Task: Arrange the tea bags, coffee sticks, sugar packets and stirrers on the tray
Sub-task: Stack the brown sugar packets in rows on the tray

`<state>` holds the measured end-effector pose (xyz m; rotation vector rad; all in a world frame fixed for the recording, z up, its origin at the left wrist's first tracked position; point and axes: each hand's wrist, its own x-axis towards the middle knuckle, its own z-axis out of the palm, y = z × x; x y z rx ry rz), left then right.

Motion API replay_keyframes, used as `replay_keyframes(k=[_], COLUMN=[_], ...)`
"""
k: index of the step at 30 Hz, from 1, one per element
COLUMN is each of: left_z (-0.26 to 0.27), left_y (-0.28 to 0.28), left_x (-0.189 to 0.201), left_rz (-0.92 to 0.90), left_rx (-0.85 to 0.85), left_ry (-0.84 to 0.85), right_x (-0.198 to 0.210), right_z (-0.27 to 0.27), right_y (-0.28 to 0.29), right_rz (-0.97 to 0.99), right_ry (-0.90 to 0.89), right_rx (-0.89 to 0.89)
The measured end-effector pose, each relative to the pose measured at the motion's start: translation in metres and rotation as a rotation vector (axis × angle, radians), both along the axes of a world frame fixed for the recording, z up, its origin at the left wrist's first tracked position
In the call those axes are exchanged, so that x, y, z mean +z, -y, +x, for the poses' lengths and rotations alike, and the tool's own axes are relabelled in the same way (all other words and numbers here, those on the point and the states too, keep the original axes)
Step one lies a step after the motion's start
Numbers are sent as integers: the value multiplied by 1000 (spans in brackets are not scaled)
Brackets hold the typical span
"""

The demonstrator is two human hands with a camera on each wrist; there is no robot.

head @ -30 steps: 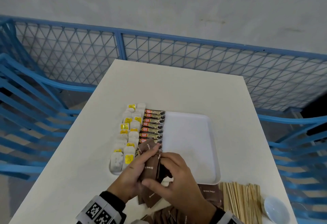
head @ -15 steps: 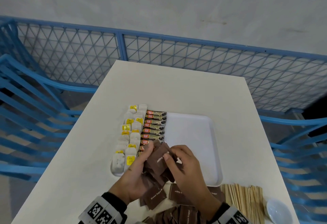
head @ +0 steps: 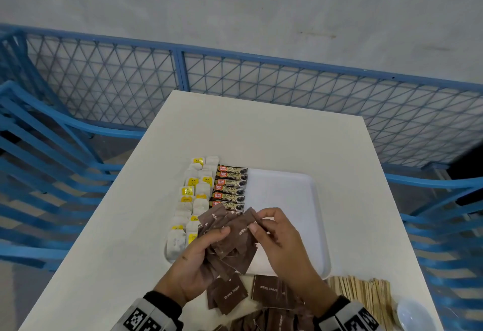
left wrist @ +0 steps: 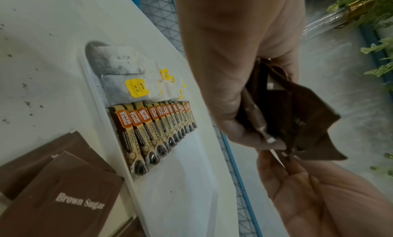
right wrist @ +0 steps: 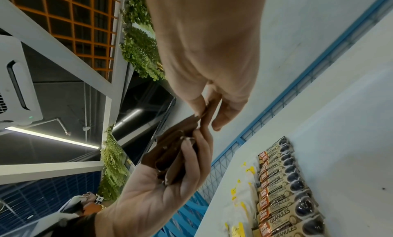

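Brown sugar packets (head: 236,236), white tray (head: 285,200), yellow-tagged tea bags (head: 193,194).

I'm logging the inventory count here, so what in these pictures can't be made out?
- How many brown sugar packets the left hand grips: they overlap in every view.
- The near end of the coffee sticks row, head view: hidden behind the packets.
- The loose packets on the table and the stirrers: cut off by the head view's bottom edge.
- The right hand pinches one packet's corner; its print is unreadable in the right wrist view.
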<state>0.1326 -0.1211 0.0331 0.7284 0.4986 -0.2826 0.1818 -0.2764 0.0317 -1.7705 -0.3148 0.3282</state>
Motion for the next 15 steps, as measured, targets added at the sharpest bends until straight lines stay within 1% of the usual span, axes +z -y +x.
replay_keyframes(k=[1, 6, 7, 10, 12, 15], left_z=[0, -1, -2, -3, -1, 2], left_y=[-1, -8, -9, -12, -11, -8], left_x=[-3, -9, -10, -5, -3, -3], left_rz=[-9, 72, 82, 115, 129, 134], left_rx=[8, 6, -3, -30, -56, -87], left_ry=[-1, -34, -29, 18, 42, 49], right_x=[-2, -5, -3, 3, 2, -3], right_z=[1, 12, 14, 18, 21, 23], right_y=[1, 9, 10, 14, 15, 13], right_rz=[5, 77, 87, 85, 23, -51], right_ry=[-11, -66, -68, -84, -63, -2], right_rx=[-13, -167, -175, -89, -40, -17])
